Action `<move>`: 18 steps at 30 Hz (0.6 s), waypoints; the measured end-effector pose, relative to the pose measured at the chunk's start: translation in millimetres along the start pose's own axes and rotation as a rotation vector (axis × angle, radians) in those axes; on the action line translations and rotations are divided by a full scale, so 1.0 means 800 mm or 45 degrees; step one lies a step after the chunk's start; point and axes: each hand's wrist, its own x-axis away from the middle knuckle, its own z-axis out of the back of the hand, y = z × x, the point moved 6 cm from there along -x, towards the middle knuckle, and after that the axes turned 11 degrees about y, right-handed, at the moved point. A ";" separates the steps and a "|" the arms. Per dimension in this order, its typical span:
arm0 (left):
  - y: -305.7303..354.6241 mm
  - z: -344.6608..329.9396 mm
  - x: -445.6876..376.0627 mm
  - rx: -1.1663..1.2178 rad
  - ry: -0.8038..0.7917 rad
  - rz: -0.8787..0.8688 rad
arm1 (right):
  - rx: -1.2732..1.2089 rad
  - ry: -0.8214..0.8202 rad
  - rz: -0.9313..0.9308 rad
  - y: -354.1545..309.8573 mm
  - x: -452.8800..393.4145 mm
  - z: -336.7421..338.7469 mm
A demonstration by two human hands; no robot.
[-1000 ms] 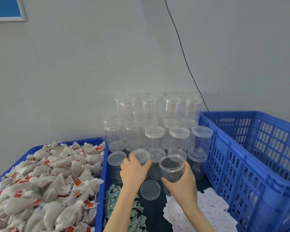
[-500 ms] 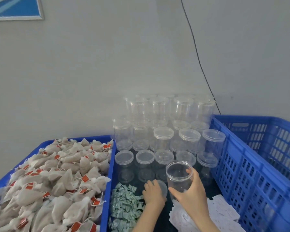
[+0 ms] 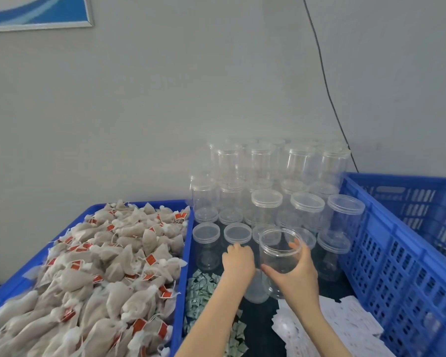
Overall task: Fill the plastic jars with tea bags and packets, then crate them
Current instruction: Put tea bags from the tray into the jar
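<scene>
One open jar (image 3: 280,256), no lid, upright in right hand (image 3: 296,276), fingers curled round it, just in front of stacked lidded jars (image 3: 268,202). Left hand (image 3: 238,262) beside jar, fingers bent, hold unclear. Lid (image 3: 255,292) on counter below jar.

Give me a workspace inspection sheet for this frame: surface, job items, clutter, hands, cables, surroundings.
Surface: dark tabletop, mostly covered.
Job's things: open jar upright; its lid lying flat; lidded empty jars stacked at the wall; tea bags heaped in a blue tray; green packets; white packets; blue crate.
Clutter: nothing seen.
Hands: right hand grips the open jar; left hand beside it, fingers curled, hold unclear.
Cables: black cable down the wall.
Surroundings: grey wall, framed picture.
</scene>
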 end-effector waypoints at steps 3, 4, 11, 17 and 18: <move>-0.021 0.037 -0.003 0.002 0.091 -0.014 | -0.052 -0.042 -0.006 -0.009 0.009 -0.011; -0.030 0.047 -0.003 -0.007 0.123 -0.015 | -0.052 -0.071 -0.016 -0.009 0.014 -0.017; -0.131 0.068 0.006 -0.246 0.179 0.207 | -0.004 -0.310 -0.020 -0.017 0.054 -0.055; -0.183 0.032 0.021 -0.309 0.018 0.222 | -0.087 -0.421 -0.006 -0.036 0.074 -0.077; -0.186 0.030 0.022 -0.305 0.021 0.206 | -0.097 -0.430 -0.005 -0.038 0.077 -0.079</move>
